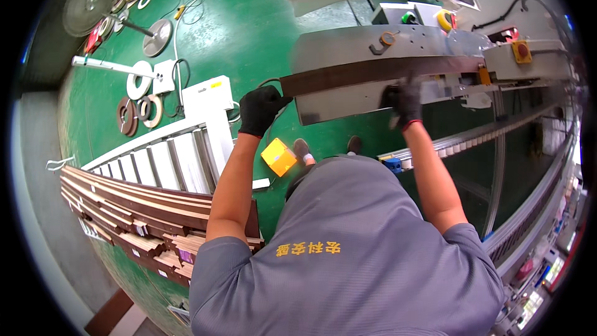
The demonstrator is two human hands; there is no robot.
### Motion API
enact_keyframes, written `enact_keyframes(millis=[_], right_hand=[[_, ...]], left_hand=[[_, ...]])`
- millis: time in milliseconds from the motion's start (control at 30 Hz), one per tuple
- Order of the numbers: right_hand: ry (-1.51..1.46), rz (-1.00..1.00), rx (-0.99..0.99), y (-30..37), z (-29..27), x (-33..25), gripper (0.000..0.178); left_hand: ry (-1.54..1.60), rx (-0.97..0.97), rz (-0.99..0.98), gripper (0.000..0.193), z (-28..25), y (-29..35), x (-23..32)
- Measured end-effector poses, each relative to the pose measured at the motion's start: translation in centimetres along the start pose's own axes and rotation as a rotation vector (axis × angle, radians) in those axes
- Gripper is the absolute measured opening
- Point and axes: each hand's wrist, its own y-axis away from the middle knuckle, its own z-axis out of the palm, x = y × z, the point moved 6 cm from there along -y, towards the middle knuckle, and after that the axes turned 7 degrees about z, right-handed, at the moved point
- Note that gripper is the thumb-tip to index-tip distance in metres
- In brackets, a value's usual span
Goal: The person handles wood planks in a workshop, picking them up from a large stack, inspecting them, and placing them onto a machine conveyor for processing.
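A long, narrow brown board [373, 76] lies along the metal machine table [348, 46] in front of me, its right end reaching the machine's side. My left hand [261, 109], in a black glove, is closed at the board's left end, with its thumb against the near corner. My right hand [405, 101], gloved too, is over the table's near edge beside the board's middle. Motion smears its fingers, so their grip cannot be made out.
A red button on a yellow box [522, 51] sits on the machine at right. A roller conveyor [161, 162] and stacked brown boards [143, 211] stand at left. A yellow box [279, 157] is near my feet. Rolls of edge strip [127, 115] lie on the green floor.
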Motion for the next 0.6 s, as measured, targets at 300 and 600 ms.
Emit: enact_keyframes(millis=[300,600], right_hand=[[-0.338,0.425,-0.219,6.3,11.3,-3.9,0.042],[-0.397,0.049,0.12,-0.8,2.3,-1.9,0.055]], left_hand=[[0.078,0.023,0.05,0.031,5.0,-3.9,6.7],[0.408,0.251,-0.065,0.01,2.4,3.4,3.7]])
